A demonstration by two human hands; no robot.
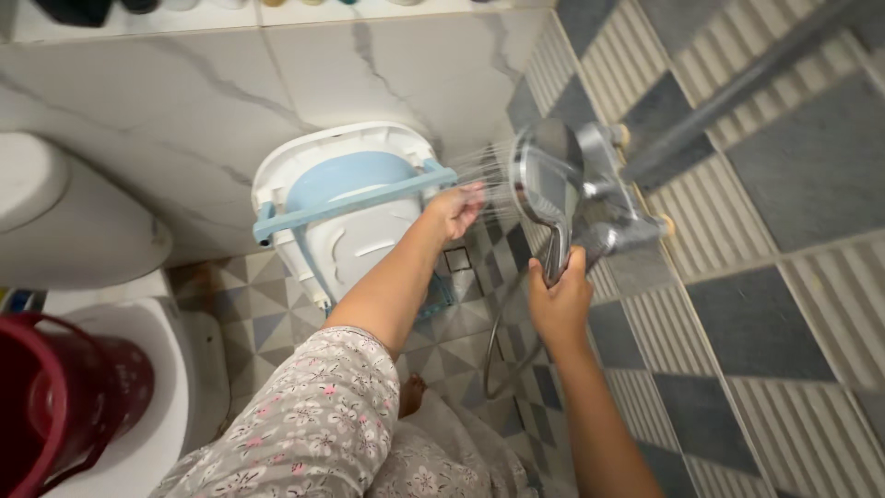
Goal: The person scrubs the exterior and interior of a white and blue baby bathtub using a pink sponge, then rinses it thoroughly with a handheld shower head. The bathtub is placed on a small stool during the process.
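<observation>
My right hand (559,300) grips the handle of a chrome shower head (546,180), which sprays water leftward. My left hand (454,208) is held open in the spray, fingers spread, just left of the shower head. The chrome hose (499,337) loops down beneath my hands. The shower head sits close to the chrome wall mixer (619,217) on the tiled wall. My left arm wears a grey floral sleeve.
A white and light-blue plastic tub (350,207) leans against the marble wall behind my left hand. A white toilet (83,267) stands at left, with a dark red bucket (64,397) in front. A chrome pipe (737,88) rises at right. Patterned tiles cover the floor.
</observation>
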